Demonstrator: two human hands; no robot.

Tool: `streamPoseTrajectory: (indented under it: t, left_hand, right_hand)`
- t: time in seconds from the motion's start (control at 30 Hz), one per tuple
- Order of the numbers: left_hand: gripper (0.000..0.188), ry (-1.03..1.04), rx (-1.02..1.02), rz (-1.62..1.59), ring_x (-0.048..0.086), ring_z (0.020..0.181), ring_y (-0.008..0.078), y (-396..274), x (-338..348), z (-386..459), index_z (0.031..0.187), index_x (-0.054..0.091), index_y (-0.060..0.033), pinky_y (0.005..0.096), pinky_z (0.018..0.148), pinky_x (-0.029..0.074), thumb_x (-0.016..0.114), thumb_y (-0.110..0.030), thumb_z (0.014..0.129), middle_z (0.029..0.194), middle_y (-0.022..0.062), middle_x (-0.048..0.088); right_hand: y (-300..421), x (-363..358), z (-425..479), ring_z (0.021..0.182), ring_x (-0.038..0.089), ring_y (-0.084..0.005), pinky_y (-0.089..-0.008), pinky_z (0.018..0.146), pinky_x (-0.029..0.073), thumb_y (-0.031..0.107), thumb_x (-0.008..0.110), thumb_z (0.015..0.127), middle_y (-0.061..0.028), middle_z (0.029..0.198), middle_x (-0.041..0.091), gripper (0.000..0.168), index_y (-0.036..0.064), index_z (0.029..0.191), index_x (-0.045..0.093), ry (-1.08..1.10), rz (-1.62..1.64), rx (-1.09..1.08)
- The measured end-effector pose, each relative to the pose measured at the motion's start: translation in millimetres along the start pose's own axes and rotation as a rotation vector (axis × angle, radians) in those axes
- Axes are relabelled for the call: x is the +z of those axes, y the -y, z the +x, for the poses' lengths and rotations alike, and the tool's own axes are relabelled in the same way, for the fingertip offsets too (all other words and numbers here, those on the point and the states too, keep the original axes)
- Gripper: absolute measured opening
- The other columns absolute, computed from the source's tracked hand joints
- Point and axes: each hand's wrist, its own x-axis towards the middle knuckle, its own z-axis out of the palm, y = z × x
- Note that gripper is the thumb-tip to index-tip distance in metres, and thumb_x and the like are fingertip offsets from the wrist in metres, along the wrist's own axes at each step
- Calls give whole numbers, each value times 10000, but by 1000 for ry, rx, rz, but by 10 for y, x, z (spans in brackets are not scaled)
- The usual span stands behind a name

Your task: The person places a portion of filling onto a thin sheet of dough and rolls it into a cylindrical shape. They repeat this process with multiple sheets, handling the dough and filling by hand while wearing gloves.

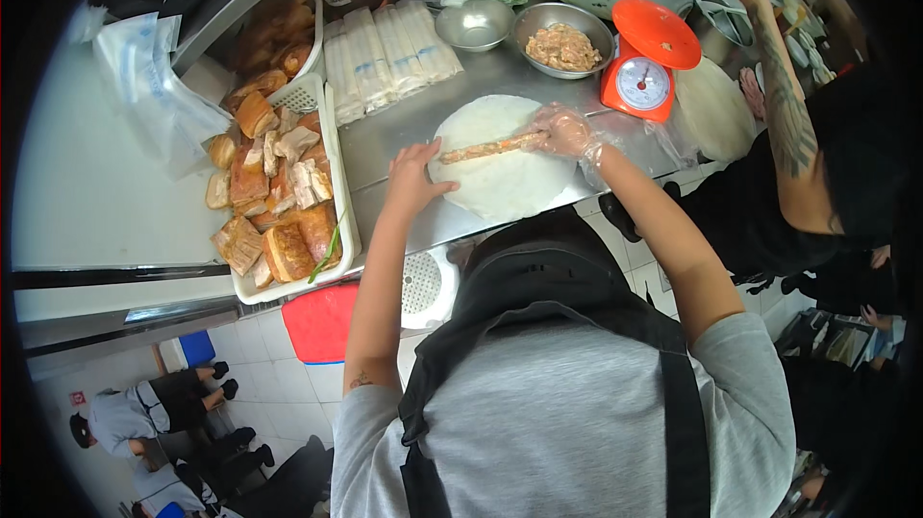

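A round white rice-paper-like wrapper lies on the steel table in front of me, with a long strip of minced filling across it. My left hand is bare and rests at the wrapper's left edge, thumb and fingers spread, holding nothing. My right hand, in a clear plastic glove, touches the right end of the strip; whether it grips any filling I cannot tell. Behind the wrapper stands a steel bowl of minced filling. To its right is an orange dial scale.
A white basket of cooked pork pieces stands at the left. Wrapped white rolls and an empty steel bowl lie behind. More round wrappers sit at the right, beside a co-worker's tattooed arm. The table's near edge is close to me.
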Motion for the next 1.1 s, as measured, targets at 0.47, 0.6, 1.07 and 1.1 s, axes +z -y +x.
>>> streamPoseTrajectory:
  t: [0.47, 0.6, 1.07, 1.1]
  left_hand:
    - [311, -11, 353, -34, 569, 1120, 257, -579, 226, -564, 1056, 801, -195, 408, 968, 439, 810, -277, 757, 1153, 39, 650]
    - [251, -2, 374, -56, 581, 1079, 251, -592, 218, -498, 1009, 806, -180, 394, 944, 452, 803, -243, 766, 1100, 30, 663]
    - [288, -30, 341, -119, 601, 955, 248, -748, 322, -383, 1018, 700, -119, 389, 865, 483, 780, -135, 742, 955, 37, 636]
    - [313, -23, 349, -109, 601, 956, 248, -754, 300, -396, 1039, 701, -121, 388, 862, 484, 782, -138, 737, 968, 37, 635]
  right_hand:
    - [-238, -236, -349, 1103, 598, -277, -440, 1026, 434, 517, 839, 692, -76, 1070, 684, 499, 249, 1110, 786, 21, 59, 198]
    - [81, -84, -108, 1068, 603, -262, -455, 988, 449, 465, 822, 735, -45, 1046, 695, 442, 244, 1115, 782, -225, -18, -6]
    - [-39, 65, -43, 1130, 587, -263, -447, 1033, 437, 365, 760, 822, -35, 1132, 709, 413, 216, 1207, 734, -19, 14, -98]
    - [121, 18, 37, 1161, 573, -265, -458, 1050, 423, 382, 767, 812, -39, 1156, 700, 446, 219, 1224, 724, -9, -5, -77]
